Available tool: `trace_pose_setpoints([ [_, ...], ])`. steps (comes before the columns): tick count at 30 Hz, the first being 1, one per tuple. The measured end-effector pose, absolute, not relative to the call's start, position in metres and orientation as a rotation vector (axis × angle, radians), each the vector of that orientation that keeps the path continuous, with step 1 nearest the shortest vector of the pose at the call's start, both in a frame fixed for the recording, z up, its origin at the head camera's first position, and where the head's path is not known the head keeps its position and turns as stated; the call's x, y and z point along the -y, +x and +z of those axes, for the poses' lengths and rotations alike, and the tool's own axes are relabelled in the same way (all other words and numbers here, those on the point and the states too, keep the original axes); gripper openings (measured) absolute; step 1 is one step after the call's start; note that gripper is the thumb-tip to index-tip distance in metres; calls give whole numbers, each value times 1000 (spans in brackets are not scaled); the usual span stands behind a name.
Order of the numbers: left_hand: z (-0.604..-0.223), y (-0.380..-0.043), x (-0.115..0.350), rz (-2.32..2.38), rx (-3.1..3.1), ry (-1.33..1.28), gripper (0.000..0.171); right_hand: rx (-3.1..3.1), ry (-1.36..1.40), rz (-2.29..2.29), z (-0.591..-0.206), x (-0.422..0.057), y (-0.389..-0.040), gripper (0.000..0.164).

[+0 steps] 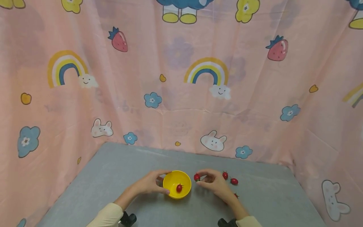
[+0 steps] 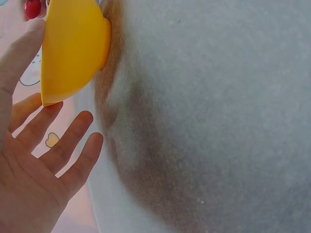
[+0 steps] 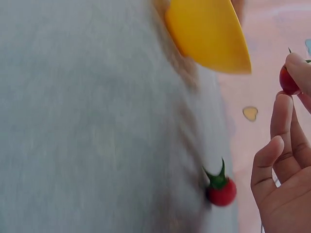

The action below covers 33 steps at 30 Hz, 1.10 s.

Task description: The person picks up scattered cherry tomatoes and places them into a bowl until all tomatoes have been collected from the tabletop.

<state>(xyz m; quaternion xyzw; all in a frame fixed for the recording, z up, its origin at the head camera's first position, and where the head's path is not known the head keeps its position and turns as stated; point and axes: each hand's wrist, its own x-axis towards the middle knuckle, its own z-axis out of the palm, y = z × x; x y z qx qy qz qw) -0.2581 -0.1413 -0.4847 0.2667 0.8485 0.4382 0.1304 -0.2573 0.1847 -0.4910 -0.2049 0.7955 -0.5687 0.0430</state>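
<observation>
My left hand (image 1: 151, 183) grips a yellow bowl (image 1: 184, 193) by its left side, thumb at the near rim and fingertips at the far rim. In the left wrist view the last two fingers of that hand stand away from the bowl. One cherry tomato (image 1: 179, 188) with a green stem lies inside the bowl. Just right of the rim, my right hand (image 1: 214, 183) pinches another cherry tomato (image 3: 288, 81) between thumb and fingertips, apart from the bowl. The bowl stands upright on the grey tabletop.
Beyond my right hand lie two cherry tomatoes, one upright (image 1: 225, 175) and one tipped over (image 1: 234, 181). Another cherry tomato (image 1: 236, 195) is partly hidden by the right wrist. A pink printed curtain (image 1: 175, 126) encloses the grey table (image 1: 136, 157) at the back and sides.
</observation>
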Motion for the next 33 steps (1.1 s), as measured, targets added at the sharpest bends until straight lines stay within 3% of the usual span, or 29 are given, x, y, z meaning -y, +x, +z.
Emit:
trace_pose_setpoints([
  [8, -486, -259, 142, 1250, -2479, 776, 72, -2403, -819, -1764, -500, -168, -262, 29],
  [21, -485, -259, 141, 1255, -2463, 790, 72, -2392, -758, -1691, -502, -161, -261, 28],
  [33, -483, -260, 141, 1244, -2464, 779, 71, -2431, -679, -1739, -498, -193, -260, 30],
])
